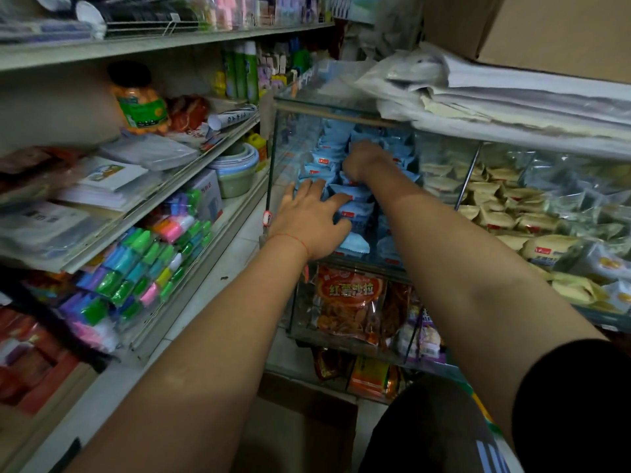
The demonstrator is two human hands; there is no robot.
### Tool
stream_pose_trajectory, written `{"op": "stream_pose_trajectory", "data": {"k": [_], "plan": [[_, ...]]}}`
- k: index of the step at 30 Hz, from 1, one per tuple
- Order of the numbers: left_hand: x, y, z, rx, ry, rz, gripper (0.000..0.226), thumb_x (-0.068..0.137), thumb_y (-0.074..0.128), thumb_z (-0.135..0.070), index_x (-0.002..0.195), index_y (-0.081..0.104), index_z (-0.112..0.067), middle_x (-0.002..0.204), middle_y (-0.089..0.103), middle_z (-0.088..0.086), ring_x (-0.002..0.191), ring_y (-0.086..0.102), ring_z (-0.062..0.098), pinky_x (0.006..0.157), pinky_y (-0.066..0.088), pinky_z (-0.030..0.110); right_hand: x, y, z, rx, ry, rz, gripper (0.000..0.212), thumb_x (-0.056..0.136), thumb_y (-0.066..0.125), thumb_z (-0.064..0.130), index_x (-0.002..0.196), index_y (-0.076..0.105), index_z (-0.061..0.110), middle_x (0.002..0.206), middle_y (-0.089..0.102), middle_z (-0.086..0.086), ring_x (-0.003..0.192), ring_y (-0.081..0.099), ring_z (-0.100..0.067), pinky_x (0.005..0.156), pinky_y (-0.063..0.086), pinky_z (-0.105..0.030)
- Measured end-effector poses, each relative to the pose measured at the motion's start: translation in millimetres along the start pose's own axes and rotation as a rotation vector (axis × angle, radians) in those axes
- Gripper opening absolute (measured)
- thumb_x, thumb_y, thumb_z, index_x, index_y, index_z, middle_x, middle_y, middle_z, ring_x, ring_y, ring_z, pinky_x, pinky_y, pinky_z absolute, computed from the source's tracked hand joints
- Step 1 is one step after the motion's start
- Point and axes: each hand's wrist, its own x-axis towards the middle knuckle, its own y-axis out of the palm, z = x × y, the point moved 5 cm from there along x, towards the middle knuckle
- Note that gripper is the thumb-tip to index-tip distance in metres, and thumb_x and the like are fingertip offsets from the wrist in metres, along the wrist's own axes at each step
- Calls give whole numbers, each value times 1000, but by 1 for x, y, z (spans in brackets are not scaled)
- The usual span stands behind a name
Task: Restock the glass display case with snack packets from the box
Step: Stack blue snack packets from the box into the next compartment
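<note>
Reaching into the glass case (273, 158), the person has both arms deep among the blue packets (355, 194) that fill its left compartment, so the stocking step looks well under way; this bin seems close to full. To the right, past a glass divider, the case holds tan packets (491, 213), and below sit orange snack bags (348, 302). A long shelf (164, 186) on the left carries paper goods, a jar and bright little blocks; stacked papers (512, 97) rest on the case top, and a pale tiled floor runs between.

The left hand (309, 221) lies spread flat, fingers splayed, pressing the near packets down. The right hand (363, 158) is farther in, curled over the far packets; whether it pinches one I cannot tell. A brown carton flap (300, 435) shows near the feet, probably the box.

Next, I'd judge, comes levelling the pile, then drawing back to the box for more packets.
</note>
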Motion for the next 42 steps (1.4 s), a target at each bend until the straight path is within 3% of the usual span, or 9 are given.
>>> {"op": "stream_pose_trajectory", "data": {"k": [6, 14, 20, 23, 26, 31, 34, 37, 42], "plan": [[0, 0, 1, 6, 2, -1, 55, 94, 33, -49, 148, 28, -40, 160, 15, 11, 147, 8, 26, 120, -2, 45, 11, 14, -5, -180, 89, 83, 46, 97, 35, 37, 133, 54, 16, 140, 51, -6, 131, 43, -30, 112, 14, -55], [0, 4, -1, -20, 8, 52, 58, 95, 30, -51, 151, 22, -39, 161, 12, 9, 149, 4, 23, 120, -6, 43, 31, -6, -5, -50, 71, -71, 59, 99, 31, 37, 148, 31, 5, 153, 32, -13, 138, 34, -30, 112, 27, -43], [5, 3, 2, 0, 10, 34, 61, 94, 30, -51, 152, 23, -33, 158, 25, 10, 147, 16, 23, 119, -5, 39, 48, 16, -9, 8, 69, 108, 62, 92, 33, 37, 146, 36, 6, 153, 33, -17, 134, 38, -37, 113, 27, -51], [5, 2, 1, -10, 15, 39, 60, 95, 31, -49, 152, 23, -33, 157, 27, 9, 146, 18, 22, 119, -6, 40, 47, 6, -2, -36, 19, 95, 58, 86, 43, 26, 139, 43, 4, 149, 36, -19, 127, 44, -37, 107, 37, -48], [1, 1, 0, -23, 27, -20, 62, 93, 35, -46, 152, 23, -29, 153, 34, 10, 144, 22, 25, 120, -2, 42, 31, -16, 19, 16, -146, -140, 39, 96, 43, 23, 129, 54, 5, 135, 52, -17, 121, 51, -33, 103, 42, -37], [-7, -13, -1, -79, -44, -218, 65, 87, 48, -36, 144, 31, -10, 132, 51, 13, 126, 41, 29, 108, 25, 40, 9, -23, 51, 97, -386, -208, 16, 87, 47, 13, 78, 59, 10, 98, 68, -17, 88, 62, -28, 72, 46, -29], [-10, -17, -1, -59, -68, -263, 48, 86, 49, -34, 126, 46, -8, 124, 53, 13, 117, 46, 29, 95, 33, 38, -8, -26, 62, 134, -470, -74, 23, 84, 57, 17, 94, 69, 0, 101, 69, -16, 91, 65, -27, 76, 54, -36], [-8, -7, 1, -84, -76, -191, 45, 87, 46, -36, 117, 60, -5, 126, 48, 12, 119, 43, 28, 95, 38, 40, -19, -3, 59, -11, -497, 206, 26, 83, 67, 20, 107, 71, 14, 112, 68, -4, 99, 64, -22, 87, 55, -37], [-7, 5, 7, -220, -193, -115, 61, 78, 40, -44, 123, 57, -8, 134, 41, 6, 119, 47, 27, 95, 42, 38, -15, 8, 55, -72, -509, 214, 50, 84, 65, 14, 132, 55, 24, 140, 50, -3, 121, 52, -22, 99, 46, -35]]}}
